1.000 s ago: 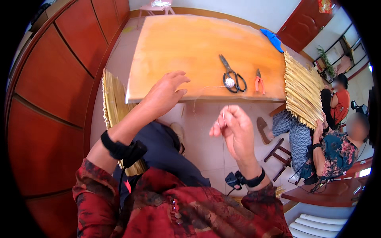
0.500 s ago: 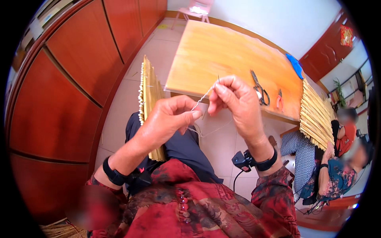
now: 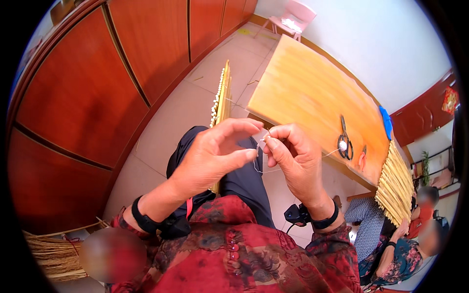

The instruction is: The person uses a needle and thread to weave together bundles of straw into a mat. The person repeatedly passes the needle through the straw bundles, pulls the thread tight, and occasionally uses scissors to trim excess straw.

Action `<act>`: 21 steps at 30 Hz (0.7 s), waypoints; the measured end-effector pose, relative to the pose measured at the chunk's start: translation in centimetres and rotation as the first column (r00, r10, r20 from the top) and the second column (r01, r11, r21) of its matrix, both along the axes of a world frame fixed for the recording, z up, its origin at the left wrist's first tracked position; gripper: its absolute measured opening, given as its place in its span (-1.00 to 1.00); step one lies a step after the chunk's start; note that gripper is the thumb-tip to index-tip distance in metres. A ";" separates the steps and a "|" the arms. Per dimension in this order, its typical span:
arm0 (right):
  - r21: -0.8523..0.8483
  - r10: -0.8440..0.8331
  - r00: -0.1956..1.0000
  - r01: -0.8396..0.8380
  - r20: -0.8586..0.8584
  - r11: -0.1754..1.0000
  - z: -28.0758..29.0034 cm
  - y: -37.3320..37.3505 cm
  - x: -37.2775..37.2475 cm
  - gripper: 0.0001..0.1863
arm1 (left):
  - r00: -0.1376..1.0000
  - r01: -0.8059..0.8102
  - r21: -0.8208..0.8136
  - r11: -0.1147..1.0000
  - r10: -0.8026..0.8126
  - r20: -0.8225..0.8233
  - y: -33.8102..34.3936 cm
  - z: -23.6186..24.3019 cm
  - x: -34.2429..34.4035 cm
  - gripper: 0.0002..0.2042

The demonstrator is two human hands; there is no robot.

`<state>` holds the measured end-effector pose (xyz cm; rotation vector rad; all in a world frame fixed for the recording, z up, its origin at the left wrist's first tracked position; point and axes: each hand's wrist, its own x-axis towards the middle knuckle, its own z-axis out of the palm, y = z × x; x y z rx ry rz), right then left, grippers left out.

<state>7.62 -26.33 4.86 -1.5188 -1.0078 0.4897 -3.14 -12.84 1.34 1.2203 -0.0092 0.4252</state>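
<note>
My left hand [image 3: 215, 156] and my right hand [image 3: 293, 156] meet in front of my chest, fingertips almost touching. Between them runs a thin white thread [image 3: 259, 163], pinched by the thumb and fingers of both hands; a loop of it hangs below. The thread trails right toward the wooden table [image 3: 303, 93]. Black scissors [image 3: 344, 141] lie on the table beside a small orange-handled tool [image 3: 362, 158]. Both wrists wear black bands.
A mat of yellow straw stalks [image 3: 222, 97] stands on edge beside my knee. Another straw mat [image 3: 395, 185] hangs off the table's right end, where a seated person [image 3: 415, 229] works. Red-brown cabinet doors [image 3: 88, 97] fill the left. A straw bundle [image 3: 49, 249] lies lower left.
My hands were apart near the table edge; they have come together and now pinch the thread closer to my chest. The view has swung left and down.
</note>
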 end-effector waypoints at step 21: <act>0.242 0.100 0.932 -0.014 -0.348 0.970 -3.8 0.8 1.8 -0.87 | 0.983 -0.182 0.207 0.961 0.181 0.023 0.6 -1.4 -0.9 -0.94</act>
